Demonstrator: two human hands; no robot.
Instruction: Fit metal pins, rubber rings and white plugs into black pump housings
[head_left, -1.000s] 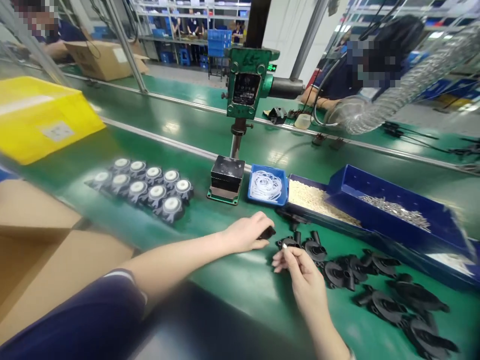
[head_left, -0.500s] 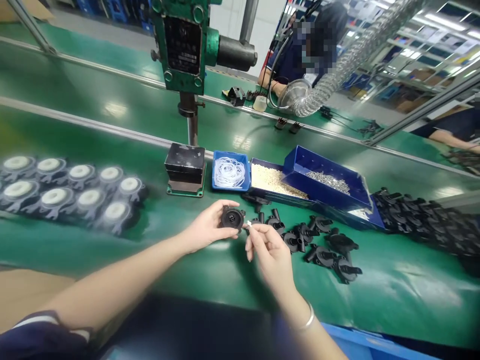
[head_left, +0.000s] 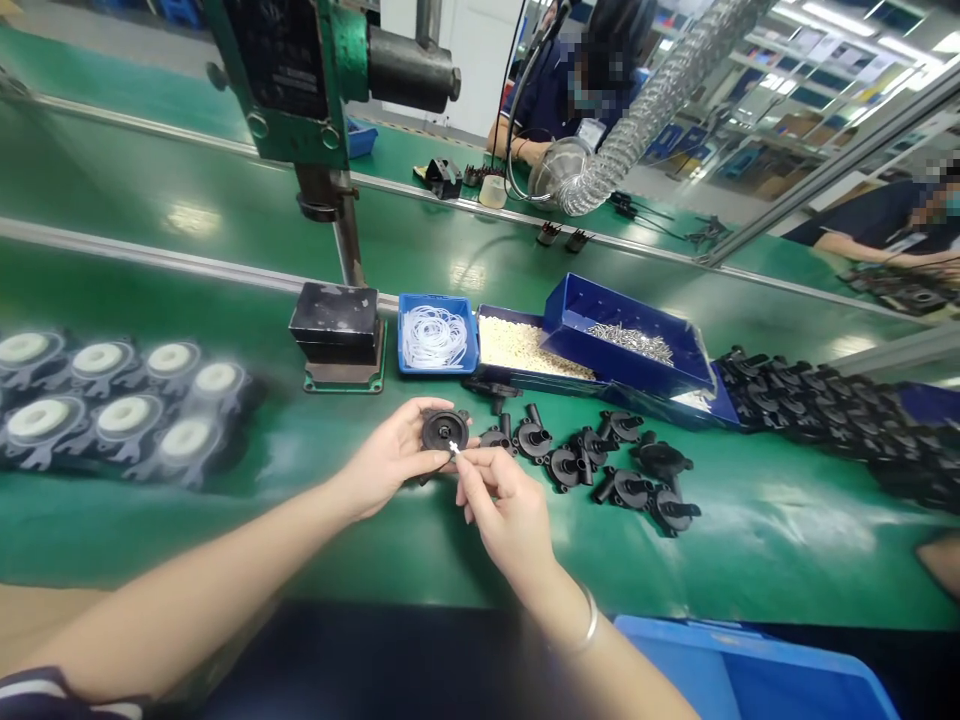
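Observation:
My left hand is closed around a round black plastic housing, its open dished side turned up toward me. Between the thumb and fingertips of my right hand is a small white plastic piece, held over the middle of the housing. Whether the piece touches the housing's centre I cannot tell. To the right of my hands, several similar black housings with pipe stubs lie loose on the green table mat.
Behind my hands stand a black block, a blue tray of clear rings, a bin of small cream pieces and a blue bin of screws. Black parts with white discs stand left. A green press rises behind. A co-worker sits opposite.
My right hand has brought the white piece from beside the housing to over its centre. The view has shifted, so the table's things appear further left.

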